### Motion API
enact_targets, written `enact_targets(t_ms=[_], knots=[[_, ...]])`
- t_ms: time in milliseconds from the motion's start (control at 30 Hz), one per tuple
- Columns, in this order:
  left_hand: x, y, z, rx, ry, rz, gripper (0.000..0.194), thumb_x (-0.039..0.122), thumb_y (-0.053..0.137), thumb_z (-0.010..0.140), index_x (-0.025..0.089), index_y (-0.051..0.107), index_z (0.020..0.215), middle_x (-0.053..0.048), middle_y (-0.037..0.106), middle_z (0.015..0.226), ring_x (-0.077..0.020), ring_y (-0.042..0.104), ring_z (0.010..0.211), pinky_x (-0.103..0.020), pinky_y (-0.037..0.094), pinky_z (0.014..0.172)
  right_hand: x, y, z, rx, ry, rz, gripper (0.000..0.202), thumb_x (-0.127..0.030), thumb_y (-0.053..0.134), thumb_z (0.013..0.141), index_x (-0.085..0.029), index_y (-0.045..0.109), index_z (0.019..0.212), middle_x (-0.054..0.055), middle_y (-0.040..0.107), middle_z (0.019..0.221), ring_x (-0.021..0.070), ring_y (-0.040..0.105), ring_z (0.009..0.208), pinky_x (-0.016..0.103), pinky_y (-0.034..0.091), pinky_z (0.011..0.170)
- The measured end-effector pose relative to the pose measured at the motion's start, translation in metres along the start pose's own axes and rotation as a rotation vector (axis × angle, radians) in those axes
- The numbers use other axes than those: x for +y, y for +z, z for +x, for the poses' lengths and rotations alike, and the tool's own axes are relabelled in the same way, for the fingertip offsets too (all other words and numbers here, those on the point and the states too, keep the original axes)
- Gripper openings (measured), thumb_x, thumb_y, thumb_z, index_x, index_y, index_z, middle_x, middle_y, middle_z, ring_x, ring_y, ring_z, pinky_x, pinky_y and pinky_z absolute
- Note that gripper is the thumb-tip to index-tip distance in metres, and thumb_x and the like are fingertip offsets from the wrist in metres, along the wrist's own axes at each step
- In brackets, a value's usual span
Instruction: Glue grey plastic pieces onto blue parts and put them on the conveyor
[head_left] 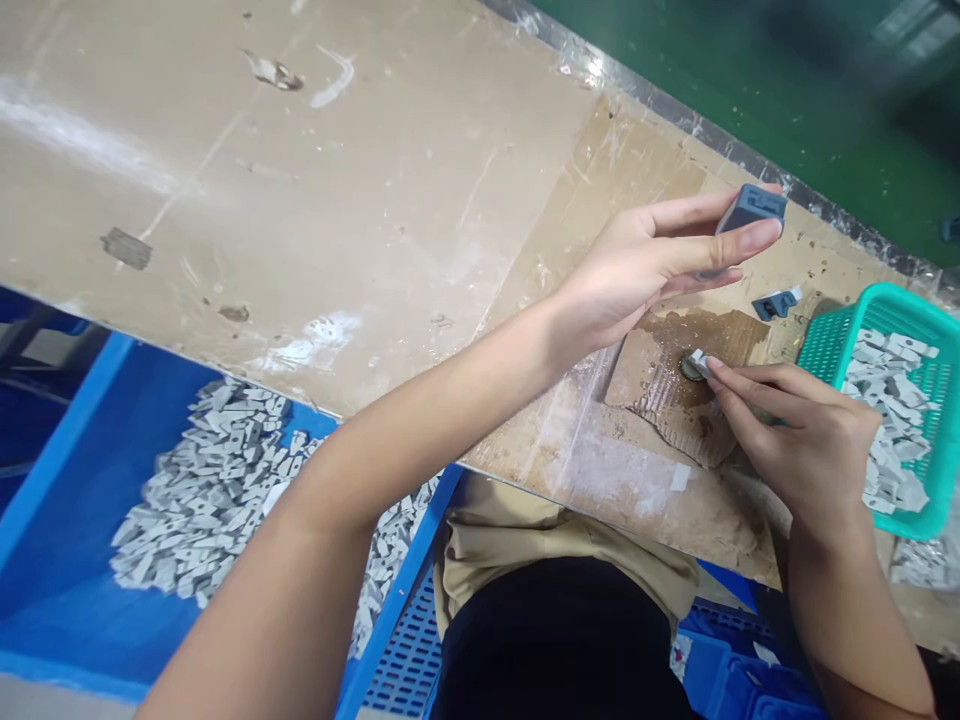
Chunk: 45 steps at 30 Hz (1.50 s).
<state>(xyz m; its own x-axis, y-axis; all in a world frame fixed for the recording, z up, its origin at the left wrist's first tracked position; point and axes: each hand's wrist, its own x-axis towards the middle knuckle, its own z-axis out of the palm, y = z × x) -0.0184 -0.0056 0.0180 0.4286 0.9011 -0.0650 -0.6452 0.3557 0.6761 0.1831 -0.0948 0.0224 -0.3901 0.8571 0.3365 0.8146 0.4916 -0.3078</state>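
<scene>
My left hand (675,245) grips a dark blue-grey block (756,205) with a recess in its end, raised over the bench. Lower and to the right, my right hand (799,430) pinches a small light-grey piece (699,358) between thumb and fingertips. That piece is at a small round dark dish (690,366), which sits on a wet-stained scrap of cardboard (675,410). A small dark blue part with a white tip (776,303) lies on the bench beyond the cardboard.
A green basket (855,320) of small light-grey pieces (885,390) stands at the right of the worn bench (375,220). Below the bench at left is a blue bin (67,470) holding a heap of similar pieces (210,480). More blue containers (742,680) are at lower right.
</scene>
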Motion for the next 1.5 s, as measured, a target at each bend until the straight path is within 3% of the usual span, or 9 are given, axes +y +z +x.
enact_targets(t_ms=[133,267,467,667,900,1167,1333,1500], knots=[[0.000,-0.001,0.001,-0.013,-0.022,-0.039,0.010,0.008,0.068,0.085,0.008,0.071,0.094,-0.003,0.071,0.107,-0.0241,0.061,0.125,-0.038,0.051,0.107,0.001,-0.001,0.000,-0.006,-0.007,-0.001,0.019,-0.011,0.070,0.088,-0.021,0.078,0.102,0.001,0.077,0.087,0.0153,0.072,0.075,0.027,0.057,0.067],[0.000,-0.001,0.001,-0.026,-0.012,-0.064,0.012,0.007,0.069,0.084,0.005,0.069,0.096,-0.006,0.071,0.107,-0.0247,0.060,0.125,-0.037,0.052,0.107,0.001,-0.001,0.000,-0.009,0.000,0.010,0.018,-0.011,0.070,0.089,-0.020,0.079,0.102,0.002,0.077,0.087,0.0149,0.072,0.075,0.026,0.057,0.067],[0.002,0.000,0.002,0.011,-0.045,0.090,0.019,0.006,0.059,0.090,0.007,0.068,0.106,-0.003,0.069,0.116,-0.0252,0.059,0.128,-0.035,0.050,0.106,0.001,-0.002,0.000,-0.003,0.004,0.025,0.024,-0.009,0.071,0.087,-0.023,0.078,0.105,0.000,0.077,0.089,0.0152,0.072,0.075,0.027,0.058,0.068],[-0.004,-0.002,0.004,0.027,-0.005,0.109,0.018,0.017,0.068,0.089,0.013,0.070,0.106,-0.001,0.069,0.118,-0.0222,0.062,0.125,-0.032,0.051,0.106,0.002,-0.004,-0.001,0.165,0.031,0.054,0.036,-0.009,0.075,0.083,-0.029,0.077,0.113,0.002,0.078,0.096,0.0191,0.072,0.080,0.033,0.058,0.070],[-0.011,-0.003,0.007,0.106,-0.009,0.107,0.018,0.021,0.068,0.089,0.012,0.069,0.105,-0.006,0.068,0.113,-0.0254,0.063,0.122,-0.038,0.052,0.106,0.005,-0.004,-0.002,0.110,0.072,0.061,0.034,-0.013,0.071,0.088,-0.031,0.075,0.116,0.000,0.077,0.096,0.0177,0.072,0.080,0.030,0.058,0.070],[-0.020,-0.004,0.005,0.154,-0.017,0.138,0.022,0.028,0.076,0.083,0.014,0.069,0.099,-0.006,0.070,0.092,-0.0179,0.072,0.091,-0.036,0.056,0.095,0.005,-0.004,0.000,0.056,0.050,0.082,0.027,-0.015,0.068,0.091,-0.030,0.077,0.112,0.001,0.077,0.091,0.0154,0.071,0.077,0.028,0.058,0.067],[-0.018,-0.004,0.003,0.156,-0.059,0.155,0.020,0.028,0.075,0.085,0.013,0.068,0.096,-0.005,0.069,0.088,-0.0165,0.071,0.088,-0.034,0.056,0.093,0.006,-0.004,0.000,0.064,0.086,0.113,0.027,-0.017,0.066,0.092,-0.032,0.077,0.112,0.000,0.077,0.091,0.0152,0.071,0.076,0.029,0.058,0.067],[-0.022,-0.003,0.001,0.081,-0.066,0.322,0.024,0.024,0.081,0.076,0.014,0.071,0.095,-0.006,0.073,0.091,-0.0163,0.071,0.085,-0.034,0.056,0.088,0.007,-0.010,0.001,0.328,0.200,0.207,0.031,-0.017,0.071,0.089,-0.035,0.076,0.113,0.000,0.076,0.091,0.0179,0.070,0.077,0.033,0.057,0.065]])
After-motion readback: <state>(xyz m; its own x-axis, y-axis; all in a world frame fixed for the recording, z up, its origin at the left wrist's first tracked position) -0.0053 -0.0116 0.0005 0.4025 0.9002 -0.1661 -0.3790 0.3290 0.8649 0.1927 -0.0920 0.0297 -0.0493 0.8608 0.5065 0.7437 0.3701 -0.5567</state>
